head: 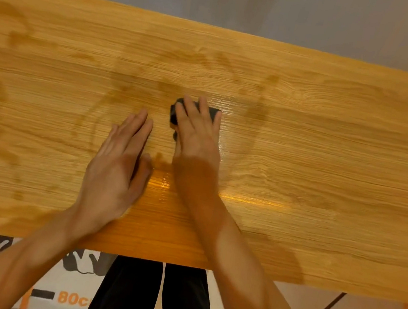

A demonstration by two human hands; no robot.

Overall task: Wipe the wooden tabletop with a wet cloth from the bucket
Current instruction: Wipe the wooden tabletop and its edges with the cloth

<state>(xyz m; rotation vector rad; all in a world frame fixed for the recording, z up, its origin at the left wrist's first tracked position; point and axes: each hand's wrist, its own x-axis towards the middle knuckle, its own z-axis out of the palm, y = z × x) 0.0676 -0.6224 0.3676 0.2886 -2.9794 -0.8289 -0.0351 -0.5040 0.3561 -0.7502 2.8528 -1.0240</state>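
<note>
Cloth (173,114), dark grey and wadded, was pressed onto honey-coloured wooden desk (329,151) near its middle under the flat, straight-fingered right hand (198,134). Left hand (117,168) was laid flat just beside, fingers extended, nothing held. Wet streaks (257,110) were noted.

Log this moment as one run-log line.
phase: wipe | right hand: presses cloth on tabletop | left hand: flat on tabletop | surface: wet streaks | bucket: not in view
</note>
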